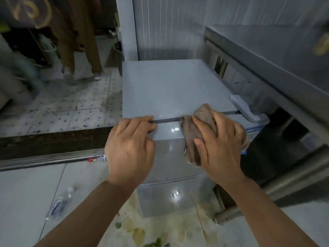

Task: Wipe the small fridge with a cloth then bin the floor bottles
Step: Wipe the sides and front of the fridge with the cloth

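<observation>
The floor (26, 189) near the person is of pale glossy tiles, and further back it is speckled and dirty; a grey panelled wall (178, 27) stands behind the small fridge (165, 90), and a metal table (267, 56) is just beside it on the right. Two bottles lie on the floor: one clear bottle (59, 205) at the left, and a second bottle (98, 158), mostly hidden behind the left hand (130, 150). This hand curls its fingers on the fridge's front top edge. The right hand (218, 141) grips one brown cloth (197, 132) against the same edge. The dark room at back left is blurred.
</observation>
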